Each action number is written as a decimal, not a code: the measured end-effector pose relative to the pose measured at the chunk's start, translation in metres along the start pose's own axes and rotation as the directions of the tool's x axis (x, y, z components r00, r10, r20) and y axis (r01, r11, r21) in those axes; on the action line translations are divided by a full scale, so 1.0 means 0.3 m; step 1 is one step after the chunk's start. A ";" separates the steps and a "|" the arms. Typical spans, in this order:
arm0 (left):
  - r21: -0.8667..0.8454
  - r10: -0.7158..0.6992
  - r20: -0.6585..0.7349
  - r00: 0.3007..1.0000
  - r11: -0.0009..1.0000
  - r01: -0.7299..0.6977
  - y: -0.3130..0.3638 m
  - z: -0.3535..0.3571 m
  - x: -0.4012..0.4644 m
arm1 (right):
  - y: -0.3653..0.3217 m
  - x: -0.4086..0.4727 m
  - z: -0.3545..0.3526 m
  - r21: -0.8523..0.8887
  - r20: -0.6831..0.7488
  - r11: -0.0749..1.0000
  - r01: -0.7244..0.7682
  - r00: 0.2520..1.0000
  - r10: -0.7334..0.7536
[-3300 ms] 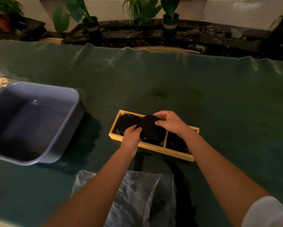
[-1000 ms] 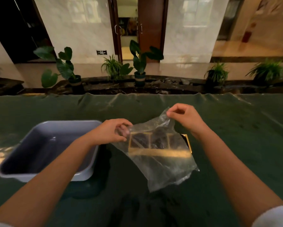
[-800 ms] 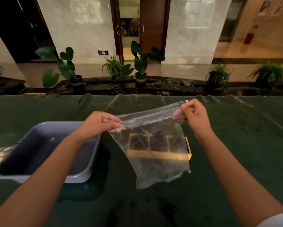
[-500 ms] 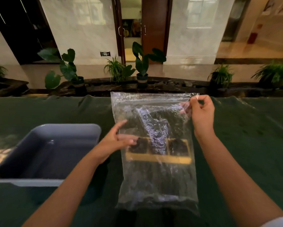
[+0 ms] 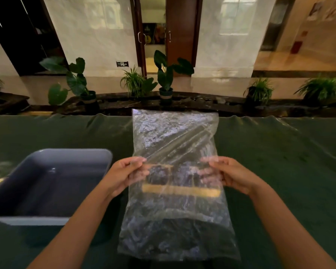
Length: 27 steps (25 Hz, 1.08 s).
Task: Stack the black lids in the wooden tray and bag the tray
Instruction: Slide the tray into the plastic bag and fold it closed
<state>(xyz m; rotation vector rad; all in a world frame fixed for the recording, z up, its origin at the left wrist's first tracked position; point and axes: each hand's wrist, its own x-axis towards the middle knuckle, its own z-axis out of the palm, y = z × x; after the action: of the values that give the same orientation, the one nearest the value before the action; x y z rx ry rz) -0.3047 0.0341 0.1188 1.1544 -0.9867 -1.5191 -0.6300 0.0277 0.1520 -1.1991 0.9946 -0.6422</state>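
Observation:
I hold a clear, crinkled plastic bag (image 5: pixel 174 220) upright in the air in front of me. My left hand (image 5: pixel 124 174) pinches its left edge and my right hand (image 5: pixel 233 174) pinches its right edge, both about mid-height. Behind the bag, seen blurred through the plastic, the wooden tray (image 5: pixel 182 191) lies on the green table with dark lids (image 5: pixel 159 176) in it. How many lids there are and how they sit cannot be told through the plastic.
A grey plastic tub (image 5: pixel 46 183) stands on the table to my left, close to my left forearm. The green table cover (image 5: pixel 279 162) stretches right and far. Potted plants (image 5: pixel 165 78) line a ledge beyond the table's far edge.
Both hands have shifted down from the bag's top to its sides at mid-height. The bag now hangs flatter and taller in front of the tray.

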 end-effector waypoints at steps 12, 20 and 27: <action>0.068 -0.063 0.251 0.966 0.997 0.047 0.037 -0.029 -0.055 | 0.026 -0.021 -0.069 0.102 -0.091 0.979 0.176 0.982 -0.167; -0.032 -0.053 0.236 0.970 0.998 0.063 0.104 -0.019 -0.066 | -0.009 -0.024 -0.052 0.203 -0.092 0.963 0.179 0.982 -0.163; 0.536 0.102 0.313 0.944 0.802 -0.264 0.194 0.058 -0.063 | -0.054 -0.016 -0.004 -0.559 -0.258 0.818 0.133 0.910 -0.325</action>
<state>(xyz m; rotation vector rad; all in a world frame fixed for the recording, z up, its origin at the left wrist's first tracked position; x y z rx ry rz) -0.3075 0.0406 0.1819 1.2216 -1.7842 -1.2680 -0.6318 0.0267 0.1689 -1.7629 1.3929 -0.8190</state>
